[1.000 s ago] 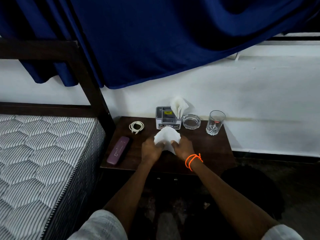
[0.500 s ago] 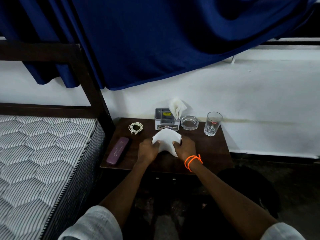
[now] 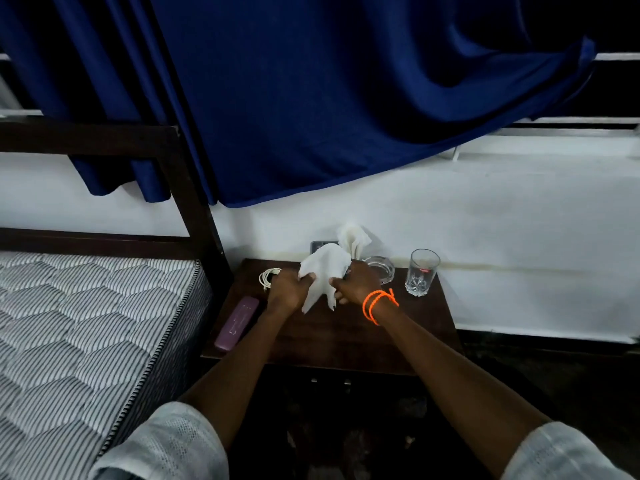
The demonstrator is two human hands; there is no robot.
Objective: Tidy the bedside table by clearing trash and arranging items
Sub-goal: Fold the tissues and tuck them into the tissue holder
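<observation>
Both arms are reaching forward, bare from the rolled white sleeves down, converging toward the middle. The left hand (image 3: 289,291) is curling its fingers (image 3: 309,278) round the left edge of a white tissue (image 3: 323,271), knuckles up. The right hand (image 3: 356,280), with an orange cord looping its wrist, is gripping the tissue's right side; its fingertips are seemingly tucked underneath, though they are mostly hidden. The hands are sitting close together, not touching.

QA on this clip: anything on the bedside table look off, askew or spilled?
Nothing spilled or broken. The purple case lies at an angle, its near end at the table's front-left edge. Both hands, left hand and right hand, grip a crumpled white tissue above the table. Glass stands upright; cable is coiled.
</observation>
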